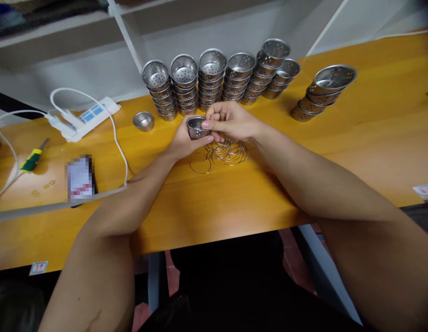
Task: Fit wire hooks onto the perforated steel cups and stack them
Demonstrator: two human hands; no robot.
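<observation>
Nearest us, the orange wooden counter [207,207] runs from its front edge up to a loose heap of thin silver wire rings [234,154], just below our right hand [232,121]. Our left hand [181,140] curls its fingers around a small, round, silver perforated-metal cup [196,131] – mouth up, upright or nearly so, between both hands. The right fingers bunch at its right rim; we cannot tell whether they pinch the metal or something thin. Beyond the left hand sits a separate shallow silver metal cup [143,121]. Farther right, a rightward-leaning stack of perforated silver cups [315,99] stands well apart – counter surface between – while a row of upright silver cup stacks [209,85] bounds the far side.
</observation>
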